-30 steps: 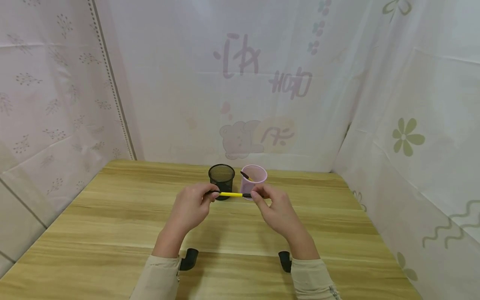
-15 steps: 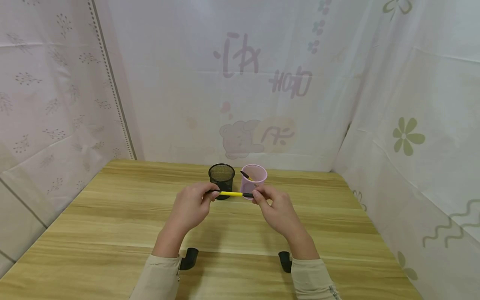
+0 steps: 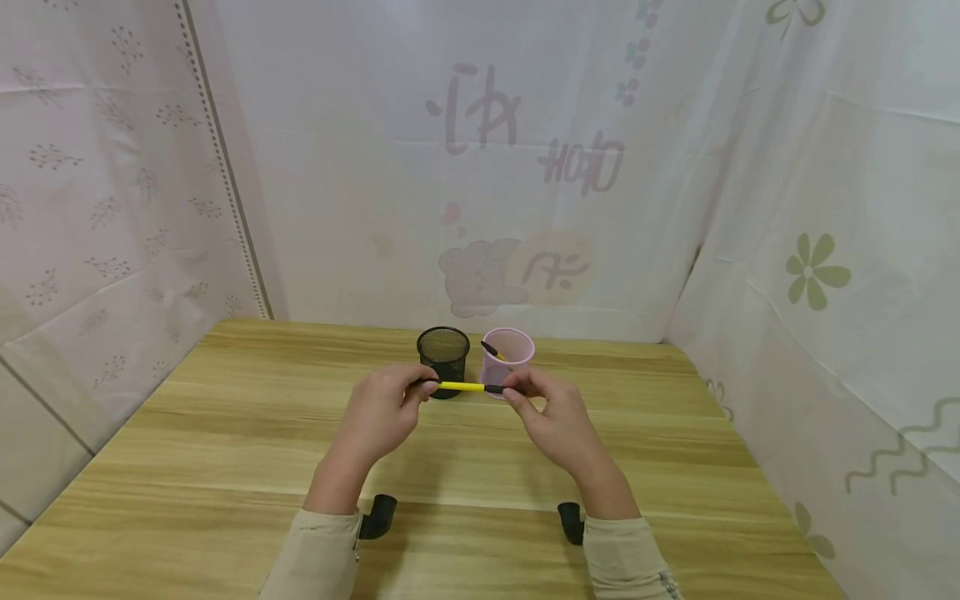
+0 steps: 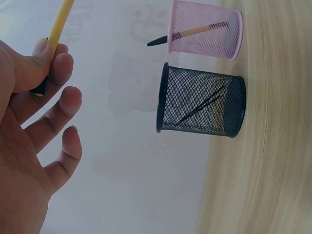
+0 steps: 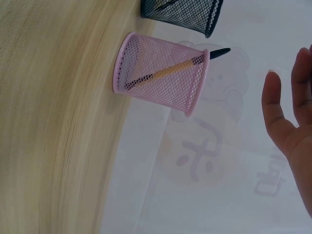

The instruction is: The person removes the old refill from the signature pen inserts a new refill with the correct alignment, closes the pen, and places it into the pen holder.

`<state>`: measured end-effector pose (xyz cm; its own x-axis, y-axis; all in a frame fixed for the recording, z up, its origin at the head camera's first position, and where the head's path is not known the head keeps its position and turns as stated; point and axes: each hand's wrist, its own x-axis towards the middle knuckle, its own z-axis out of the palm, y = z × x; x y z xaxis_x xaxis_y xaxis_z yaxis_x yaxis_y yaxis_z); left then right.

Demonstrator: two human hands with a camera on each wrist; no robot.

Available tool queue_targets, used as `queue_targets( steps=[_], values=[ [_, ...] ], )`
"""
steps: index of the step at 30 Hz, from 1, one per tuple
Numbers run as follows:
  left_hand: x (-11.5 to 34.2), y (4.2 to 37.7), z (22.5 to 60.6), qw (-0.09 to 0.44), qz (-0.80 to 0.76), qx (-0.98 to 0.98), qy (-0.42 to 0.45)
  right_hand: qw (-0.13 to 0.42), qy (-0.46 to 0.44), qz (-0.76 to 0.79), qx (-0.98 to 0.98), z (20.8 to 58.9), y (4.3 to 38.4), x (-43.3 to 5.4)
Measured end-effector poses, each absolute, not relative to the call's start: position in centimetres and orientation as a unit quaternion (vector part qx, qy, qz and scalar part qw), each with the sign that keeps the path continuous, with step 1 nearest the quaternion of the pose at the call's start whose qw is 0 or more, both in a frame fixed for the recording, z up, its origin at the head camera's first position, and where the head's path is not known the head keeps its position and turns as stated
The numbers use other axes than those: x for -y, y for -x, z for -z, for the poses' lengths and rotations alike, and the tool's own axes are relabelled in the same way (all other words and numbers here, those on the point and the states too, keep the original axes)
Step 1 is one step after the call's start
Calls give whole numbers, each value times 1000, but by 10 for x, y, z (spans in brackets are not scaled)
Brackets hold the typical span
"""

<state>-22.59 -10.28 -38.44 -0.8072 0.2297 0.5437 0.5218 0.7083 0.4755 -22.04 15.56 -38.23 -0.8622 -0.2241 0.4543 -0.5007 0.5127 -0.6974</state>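
A yellow pen [image 3: 462,387] with black ends is held level between both hands, in front of two mesh pen cups. My left hand [image 3: 384,412] pinches its left end between thumb and index finger; in the left wrist view the other fingers of the left hand [image 4: 29,126] curve loosely away from it. My right hand [image 3: 553,421] pinches the black right end. Only part of the right hand [image 5: 297,122] shows in the right wrist view, its pinch out of frame. Behind stand a black mesh cup [image 3: 443,354] and a pink mesh cup [image 3: 517,360].
A second yellow pen [image 5: 170,70] with black ends leans inside the pink cup, its tip above the rim. Two thin dark lines show through the black cup's mesh. Black curved pieces [image 3: 379,517] sit by the sleeves. Wooden table [image 3: 225,400]; printed curtains [image 3: 337,167] around it.
The right fingers shift very slightly along the pen's black end. Both hands otherwise stay in place, and the cups have not moved.
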Motion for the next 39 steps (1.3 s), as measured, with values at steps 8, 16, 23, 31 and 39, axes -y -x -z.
queue_targets(
  steps=[8,16,23,31,39],
  values=[
    [103,225,385,233,317,894,212,174,-225,-453,845,383,221,-156],
    [104,225,384,237,320,892,216,180,-228,-460,839,383,221,-156],
    [103,225,384,232,321,893,215,170,-219,-459,844,382,221,-155],
    [103,226,384,229,321,894,211,147,-202,-476,843,384,222,-156],
    [104,226,383,226,326,893,213,155,-212,-473,841,387,224,-156]
  ],
)
